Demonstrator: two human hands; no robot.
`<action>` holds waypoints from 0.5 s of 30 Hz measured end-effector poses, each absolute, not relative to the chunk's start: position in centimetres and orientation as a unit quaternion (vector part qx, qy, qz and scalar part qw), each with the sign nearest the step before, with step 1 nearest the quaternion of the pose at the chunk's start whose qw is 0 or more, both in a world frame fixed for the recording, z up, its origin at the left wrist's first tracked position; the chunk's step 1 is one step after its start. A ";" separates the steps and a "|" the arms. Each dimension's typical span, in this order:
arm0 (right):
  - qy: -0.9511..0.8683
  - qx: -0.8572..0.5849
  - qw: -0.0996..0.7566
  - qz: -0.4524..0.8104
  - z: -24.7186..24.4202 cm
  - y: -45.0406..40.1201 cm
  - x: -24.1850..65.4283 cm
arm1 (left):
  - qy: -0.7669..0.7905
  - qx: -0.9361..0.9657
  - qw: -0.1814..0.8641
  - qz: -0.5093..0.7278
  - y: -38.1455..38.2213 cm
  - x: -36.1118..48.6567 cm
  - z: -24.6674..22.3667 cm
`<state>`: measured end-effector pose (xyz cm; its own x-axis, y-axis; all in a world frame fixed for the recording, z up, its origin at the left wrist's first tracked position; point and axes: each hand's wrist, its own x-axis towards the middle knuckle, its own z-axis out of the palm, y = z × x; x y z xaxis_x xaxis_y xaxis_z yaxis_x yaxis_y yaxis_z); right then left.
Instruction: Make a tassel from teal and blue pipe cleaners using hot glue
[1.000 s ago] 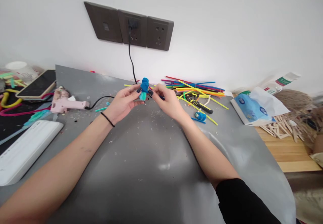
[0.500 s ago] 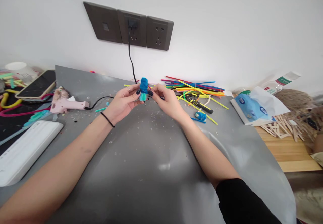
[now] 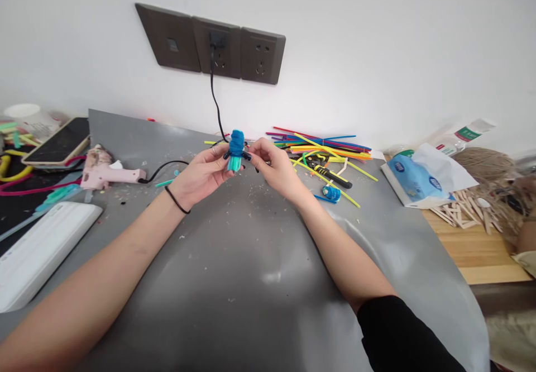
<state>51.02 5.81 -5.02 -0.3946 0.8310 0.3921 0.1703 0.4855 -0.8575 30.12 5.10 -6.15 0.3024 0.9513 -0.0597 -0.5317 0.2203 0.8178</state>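
Note:
A small fuzzy piece (image 3: 237,144), blue above and turquoise below, is held upright between both hands over the grey mat (image 3: 234,260). My left hand (image 3: 203,173) pinches it from the left with thumb and fingers, and a black band circles that wrist. From the right, my right hand (image 3: 274,165) grips the same piece at its middle with thumb and bent fingers. A second blue wound piece (image 3: 331,194) lies on the mat to the right, close to the yellow-and-black pliers (image 3: 335,176).
Coloured pipe cleaners (image 3: 330,147) lie behind the pliers. At the left are a pink glue gun (image 3: 111,175), a phone (image 3: 58,140) and a white power bank (image 3: 46,252). A tissue pack (image 3: 414,176) and wooden sticks (image 3: 464,210) are at the right.
The blue and turquoise piece is tilted slightly, its turquoise end showing more toward the camera. Both hands keep hold of it. The whole view has shifted a little.

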 end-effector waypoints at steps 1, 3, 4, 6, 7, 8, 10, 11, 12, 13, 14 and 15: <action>-0.739 -0.334 0.437 0.390 -5.0 5.8 51.0 | 0.291 0.351 0.728 0.512 5.1 30.2 -6.1; -0.729 -0.322 0.437 0.416 -5.0 5.8 50.9 | 0.290 0.340 0.736 0.509 4.9 30.2 -6.1; -0.724 -0.316 0.436 0.430 -5.0 5.7 50.9 | 0.292 0.335 0.740 0.505 4.9 30.2 -6.0; -0.715 -0.306 0.436 0.452 -5.0 5.7 50.8 | 0.292 0.331 0.745 0.500 4.7 30.2 -5.7; -0.713 -0.304 0.436 0.457 -5.0 5.7 50.8 | 0.291 0.331 0.746 0.500 4.7 30.2 -5.4; -0.713 -0.305 0.436 0.457 -5.0 5.7 50.8 | 0.291 0.332 0.744 0.502 4.6 30.2 -5.2; -0.716 -0.312 0.441 0.442 -5.1 5.8 50.8 | 0.296 0.329 0.736 0.512 4.4 30.4 -4.6; -0.719 -0.317 0.444 0.431 -5.2 5.8 50.8 | 0.298 0.321 0.733 0.520 4.4 30.5 -4.4; -0.720 -0.323 0.448 0.419 -5.2 5.9 50.8 | 0.301 0.310 0.732 0.526 4.3 30.6 -4.1; -0.722 -0.330 0.451 0.409 -5.3 6.0 50.8 | 0.303 0.300 0.732 0.531 4.3 30.7 -4.0; -0.723 -0.338 0.451 0.400 -5.4 6.0 50.8 | 0.306 0.293 0.733 0.532 4.3 30.8 -3.8; -0.724 -0.346 0.450 0.393 -5.4 6.1 50.8 | 0.309 0.292 0.734 0.530 4.3 30.9 -3.7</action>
